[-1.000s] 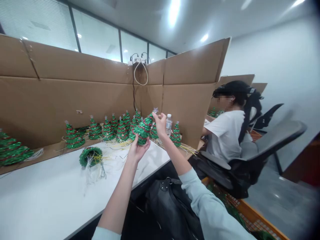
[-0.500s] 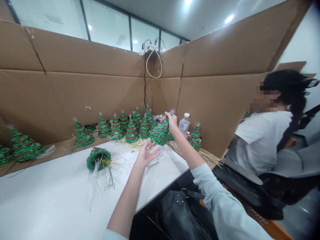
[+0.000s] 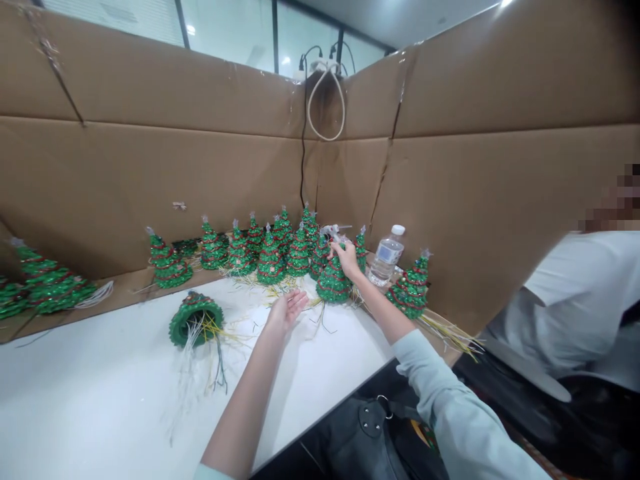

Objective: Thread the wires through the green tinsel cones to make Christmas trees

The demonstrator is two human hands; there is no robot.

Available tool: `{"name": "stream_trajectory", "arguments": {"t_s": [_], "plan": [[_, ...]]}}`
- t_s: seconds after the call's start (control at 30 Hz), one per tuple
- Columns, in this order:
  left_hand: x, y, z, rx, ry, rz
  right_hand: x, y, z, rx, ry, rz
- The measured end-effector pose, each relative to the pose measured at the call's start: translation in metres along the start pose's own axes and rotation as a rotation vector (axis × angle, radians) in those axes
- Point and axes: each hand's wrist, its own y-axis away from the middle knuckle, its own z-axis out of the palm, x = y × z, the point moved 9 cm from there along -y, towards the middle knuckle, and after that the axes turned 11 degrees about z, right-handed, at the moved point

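Observation:
My right hand (image 3: 346,259) is closed around the upper part of a small green tinsel Christmas tree (image 3: 333,283) with red garland. The tree is upright at the right end of the group, its base at the white table, and thin wires poke out below it. To the left of that tree, my left hand (image 3: 287,309) is held palm up with fingers stretched, touching no tree. Another Christmas tree (image 3: 196,319) lies on its side, its hollow base facing me and white, yellow and green wires spilling out. Several similar trees (image 3: 270,257) stand behind my hands.
Cardboard walls (image 3: 200,173) enclose the back and right. A water bottle (image 3: 387,257) and one more tree (image 3: 413,287) stand at the right. A black bag (image 3: 360,433) is below the table's (image 3: 100,400) edge. A person in a white shirt (image 3: 585,293) sits at the right.
The tree in my right hand has come down from a tilted, raised pose to upright at the table. My left hand is now apart from its base. The camera view has shifted.

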Motion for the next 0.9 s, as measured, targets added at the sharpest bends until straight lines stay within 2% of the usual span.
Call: {"name": "stream_trajectory", "arguments": {"t_s": [0.13, 0.3, 0.57, 0.7, 0.77, 0.9], "plan": [[0.012, 0.000, -0.001, 0.016, -0.075, 0.102, -0.005, 0.004, 0.005, 0.063, 0.031, -0.070], [0.023, 0.006, 0.011, -0.087, -0.183, 0.197, 0.001, -0.004, 0.007, 0.134, 0.116, -0.040], [0.028, 0.014, 0.011, -0.107, -0.320, 0.223, 0.008, -0.018, 0.000, 0.264, 0.212, -0.064], [0.043, 0.025, 0.010, -0.114, -0.364, 0.291, 0.014, -0.018, 0.011, 0.220, 0.231, -0.039], [0.063, 0.035, 0.011, -0.125, -0.399, 0.411, 0.014, -0.016, 0.016, 0.189, 0.232, -0.033], [0.123, 0.076, 0.013, -0.116, -0.586, 0.895, 0.016, -0.014, 0.013, 0.205, 0.266, -0.005]]}}
